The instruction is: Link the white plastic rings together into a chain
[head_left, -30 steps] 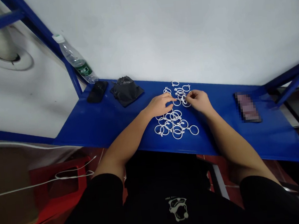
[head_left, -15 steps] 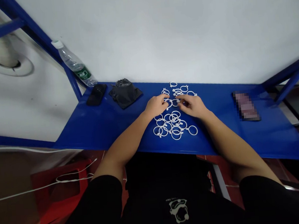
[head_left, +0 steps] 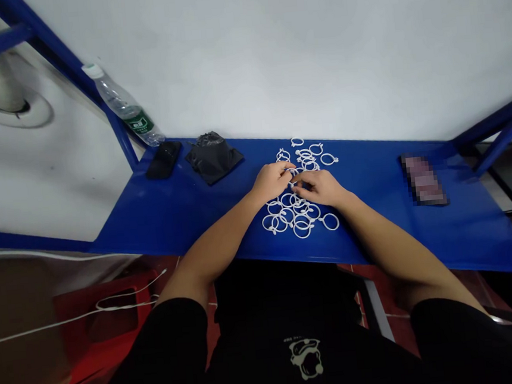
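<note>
My left hand (head_left: pixel 273 181) and my right hand (head_left: pixel 320 186) meet over the middle of the blue tabletop, fingertips almost touching. Between them they pinch a white plastic ring (head_left: pixel 292 171), partly hidden by the fingers. Nearer to me lies a loose, overlapping pile of several white rings (head_left: pixel 302 230), each with a small tab or clip on its rim. One ring (head_left: pixel 331 222) rests at the pile's right side. Behind my hands lies a second group of rings (head_left: pixel 305 155), with single ones (head_left: pixel 297 142) around it.
The blue tabletop (head_left: pixel 173 217) runs up to a white wall. At the back left are a black phone (head_left: pixel 163 160), a crumpled black bag (head_left: pixel 214 158) and a leaning clear bottle (head_left: pixel 125 108). A blurred flat object (head_left: pixel 424 180) lies at right. A red stool (head_left: pixel 101 325) stands below left.
My right hand has moved left and slightly toward me, bringing its fingertips to those of my left hand at a ring. The left hand has shifted only a little.
</note>
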Demonstrator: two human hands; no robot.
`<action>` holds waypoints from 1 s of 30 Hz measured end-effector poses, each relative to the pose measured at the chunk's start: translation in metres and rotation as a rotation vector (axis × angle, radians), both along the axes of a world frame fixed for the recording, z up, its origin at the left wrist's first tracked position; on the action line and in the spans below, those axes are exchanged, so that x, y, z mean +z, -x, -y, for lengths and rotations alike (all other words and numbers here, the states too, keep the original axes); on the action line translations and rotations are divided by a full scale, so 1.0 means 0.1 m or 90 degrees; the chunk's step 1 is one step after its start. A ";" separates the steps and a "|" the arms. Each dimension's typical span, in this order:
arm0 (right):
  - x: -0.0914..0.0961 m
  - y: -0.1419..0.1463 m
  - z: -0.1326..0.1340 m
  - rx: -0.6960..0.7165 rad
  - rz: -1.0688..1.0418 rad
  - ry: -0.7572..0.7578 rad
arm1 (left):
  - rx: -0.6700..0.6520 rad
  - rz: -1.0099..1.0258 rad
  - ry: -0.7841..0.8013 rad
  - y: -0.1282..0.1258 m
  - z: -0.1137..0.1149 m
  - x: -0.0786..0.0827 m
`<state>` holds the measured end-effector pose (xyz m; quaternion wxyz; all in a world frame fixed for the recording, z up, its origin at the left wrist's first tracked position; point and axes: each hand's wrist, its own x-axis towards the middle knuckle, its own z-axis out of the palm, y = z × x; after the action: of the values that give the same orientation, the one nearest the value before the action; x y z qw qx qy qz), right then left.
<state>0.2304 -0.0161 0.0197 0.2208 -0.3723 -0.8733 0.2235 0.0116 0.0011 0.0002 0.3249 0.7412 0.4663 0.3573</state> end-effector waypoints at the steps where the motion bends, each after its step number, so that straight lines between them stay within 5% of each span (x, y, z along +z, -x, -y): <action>1: -0.01 0.00 0.00 0.002 -0.004 -0.001 | -0.008 0.009 0.001 0.00 0.00 -0.01; 19: -0.08 0.00 -0.06 -0.057 -0.041 -0.037 | -0.097 0.068 -0.006 -0.01 0.00 -0.04; 30: -0.11 -0.21 -0.21 -0.301 -0.056 -0.064 | -0.118 -0.104 -0.073 0.04 0.03 0.01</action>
<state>0.2511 0.0053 0.0086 0.3229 -0.5449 -0.7615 0.1378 0.0079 -0.0021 0.0011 0.2744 0.8252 0.3993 0.2904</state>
